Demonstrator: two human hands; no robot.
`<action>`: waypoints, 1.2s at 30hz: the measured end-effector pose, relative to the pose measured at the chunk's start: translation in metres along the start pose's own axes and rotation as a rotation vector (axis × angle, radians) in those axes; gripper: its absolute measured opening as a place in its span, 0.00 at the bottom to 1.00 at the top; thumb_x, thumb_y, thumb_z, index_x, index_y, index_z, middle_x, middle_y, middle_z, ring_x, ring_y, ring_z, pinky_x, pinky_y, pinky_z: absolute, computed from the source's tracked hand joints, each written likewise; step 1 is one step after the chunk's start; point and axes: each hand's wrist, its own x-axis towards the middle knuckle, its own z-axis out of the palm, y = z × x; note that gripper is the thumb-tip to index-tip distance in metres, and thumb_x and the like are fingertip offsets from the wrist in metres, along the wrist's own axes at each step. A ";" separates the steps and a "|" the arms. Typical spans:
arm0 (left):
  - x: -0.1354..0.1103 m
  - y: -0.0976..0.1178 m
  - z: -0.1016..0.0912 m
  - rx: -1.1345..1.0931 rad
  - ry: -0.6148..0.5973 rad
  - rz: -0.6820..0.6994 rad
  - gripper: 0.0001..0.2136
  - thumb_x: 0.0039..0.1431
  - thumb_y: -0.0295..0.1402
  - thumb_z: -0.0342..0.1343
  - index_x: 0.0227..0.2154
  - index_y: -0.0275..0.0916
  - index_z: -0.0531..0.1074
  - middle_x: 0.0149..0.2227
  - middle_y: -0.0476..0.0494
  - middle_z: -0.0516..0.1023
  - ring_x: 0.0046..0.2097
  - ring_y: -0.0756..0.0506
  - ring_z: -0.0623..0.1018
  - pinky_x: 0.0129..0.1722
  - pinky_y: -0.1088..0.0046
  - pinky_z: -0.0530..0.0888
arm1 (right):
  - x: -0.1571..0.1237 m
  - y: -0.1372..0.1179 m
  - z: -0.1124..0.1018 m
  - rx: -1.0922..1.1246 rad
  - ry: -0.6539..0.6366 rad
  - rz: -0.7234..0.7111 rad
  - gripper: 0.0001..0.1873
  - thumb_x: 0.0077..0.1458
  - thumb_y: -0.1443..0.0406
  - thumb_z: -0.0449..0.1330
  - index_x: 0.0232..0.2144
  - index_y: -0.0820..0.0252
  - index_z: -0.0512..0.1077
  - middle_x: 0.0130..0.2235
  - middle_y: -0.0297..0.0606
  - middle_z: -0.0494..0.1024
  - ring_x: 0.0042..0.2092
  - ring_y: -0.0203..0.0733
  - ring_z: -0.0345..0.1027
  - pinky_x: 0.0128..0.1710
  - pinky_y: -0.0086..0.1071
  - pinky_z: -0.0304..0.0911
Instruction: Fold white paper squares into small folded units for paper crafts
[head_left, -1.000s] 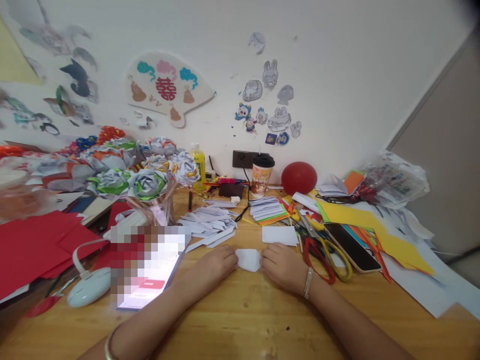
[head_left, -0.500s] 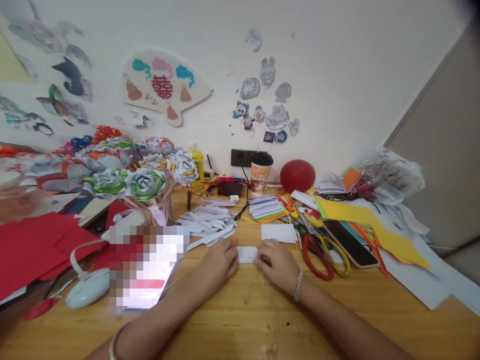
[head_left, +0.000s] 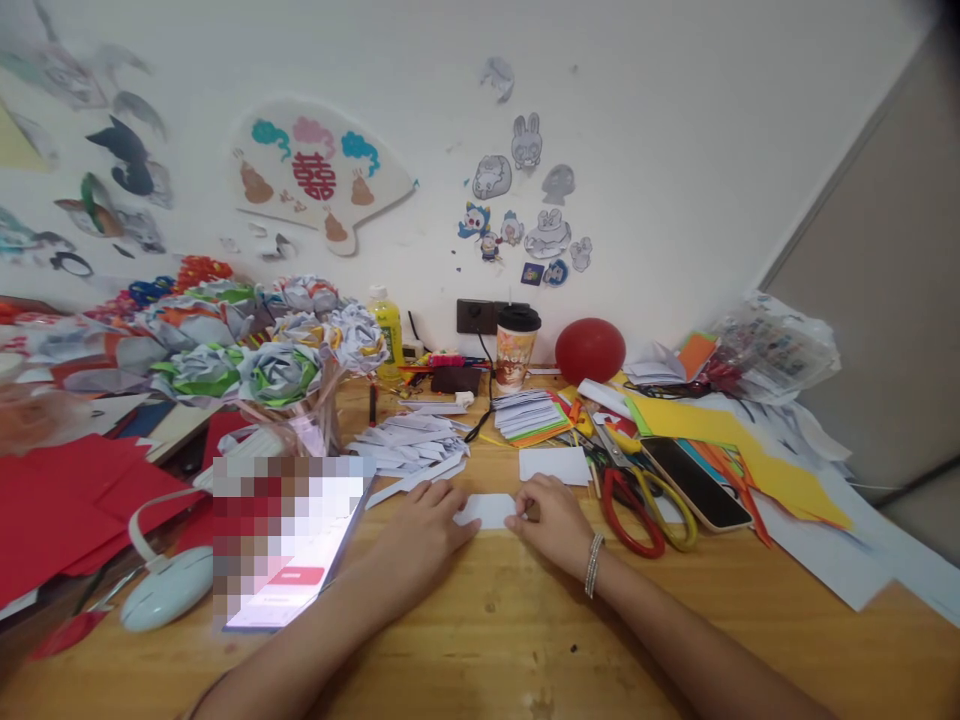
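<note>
A small white piece of paper (head_left: pixel 487 511) lies flat on the wooden table in front of me, between my two hands. The thumb and fingers of my left hand (head_left: pixel 429 522) grip its left end, with the thumb along the lower corner. At the right end, my right hand (head_left: pixel 551 520) pinches the edge between thumb and curled fingers. Just behind lies a larger white paper rectangle (head_left: pixel 555 465). A heap of folded white paper strips (head_left: pixel 409 445) sits beyond my left hand, and a stack of folded papers (head_left: pixel 531 417) stands farther back.
Scissors with red and yellow handles (head_left: pixel 634 510) and a dark phone (head_left: pixel 697 482) lie to the right. Left are a lit tablet (head_left: pixel 330 540), a white lamp-like device (head_left: pixel 166 588) and paper flowers (head_left: pixel 281 372). A lidded cup (head_left: pixel 516 350) and red balloon (head_left: pixel 590 350) stand behind.
My left hand has shifted slightly left and flattened, with its thumb now on the paper. More of the paper shows, lying flat. The view has turned slightly right.
</note>
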 end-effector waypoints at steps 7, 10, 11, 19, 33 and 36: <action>-0.011 -0.008 -0.016 -0.113 -0.089 -0.040 0.12 0.62 0.30 0.45 0.41 0.47 0.73 0.38 0.44 0.70 0.41 0.44 0.67 0.40 0.67 0.64 | 0.001 0.008 -0.008 0.049 -0.089 -0.025 0.06 0.42 0.72 0.65 0.24 0.60 0.71 0.31 0.35 0.72 0.38 0.41 0.63 0.39 0.33 0.55; -0.010 -0.007 -0.018 -0.109 -0.088 -0.052 0.12 0.63 0.31 0.44 0.39 0.45 0.74 0.37 0.44 0.69 0.41 0.44 0.67 0.40 0.68 0.65 | 0.000 0.013 -0.010 0.056 -0.082 -0.101 0.08 0.43 0.72 0.65 0.30 0.59 0.73 0.34 0.36 0.72 0.39 0.41 0.62 0.40 0.33 0.56; -0.008 -0.005 -0.018 -0.083 -0.095 -0.067 0.12 0.63 0.31 0.44 0.39 0.44 0.74 0.36 0.43 0.70 0.41 0.43 0.67 0.40 0.68 0.65 | 0.000 0.014 -0.012 0.044 -0.087 -0.152 0.09 0.45 0.72 0.64 0.32 0.58 0.74 0.35 0.36 0.72 0.39 0.41 0.62 0.40 0.34 0.56; 0.000 0.014 -0.006 -0.029 -0.106 -0.191 0.25 0.55 0.47 0.54 0.48 0.32 0.67 0.46 0.33 0.69 0.48 0.35 0.65 0.48 0.55 0.63 | -0.016 -0.014 -0.013 -0.183 -0.191 -0.603 0.05 0.52 0.65 0.59 0.29 0.58 0.75 0.32 0.37 0.72 0.36 0.41 0.60 0.36 0.36 0.54; -0.005 0.000 0.003 -0.395 -0.081 0.018 0.21 0.57 0.32 0.55 0.54 0.44 0.61 0.48 0.42 0.69 0.49 0.42 0.67 0.49 0.65 0.65 | -0.004 0.010 -0.027 -0.077 -0.112 -0.578 0.12 0.55 0.64 0.57 0.43 0.57 0.69 0.43 0.41 0.73 0.45 0.43 0.63 0.46 0.38 0.59; -0.004 -0.003 0.004 -0.351 -0.045 -0.029 0.18 0.58 0.27 0.51 0.52 0.40 0.61 0.47 0.42 0.70 0.47 0.43 0.69 0.48 0.66 0.65 | -0.003 0.010 -0.024 -0.205 -0.177 -0.603 0.11 0.53 0.65 0.59 0.41 0.58 0.71 0.39 0.40 0.75 0.42 0.43 0.64 0.44 0.37 0.59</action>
